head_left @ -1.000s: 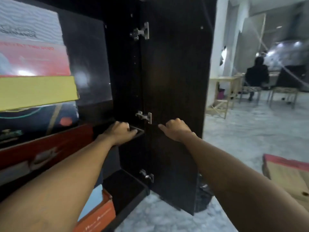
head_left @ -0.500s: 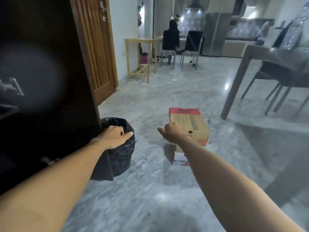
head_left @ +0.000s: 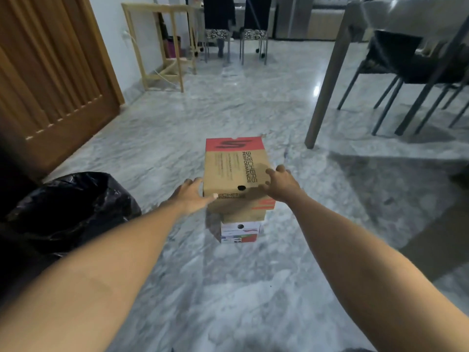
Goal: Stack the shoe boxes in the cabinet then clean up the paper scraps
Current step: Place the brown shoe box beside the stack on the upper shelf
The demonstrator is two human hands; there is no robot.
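The brown cardboard shoe box with a red end sits atop a smaller white box on the grey marble floor, left hand and right hand gripping its sides, fingers curled on its edges, black bin bag nearby.

Your left hand covers the near left corner of the brown cardboard shoe box with the red end, cutting its side print short. That box hides most of the white printed box under it. The black bin bag runs off the frame's left edge. The seated figure at top centre is cut off above the waist.
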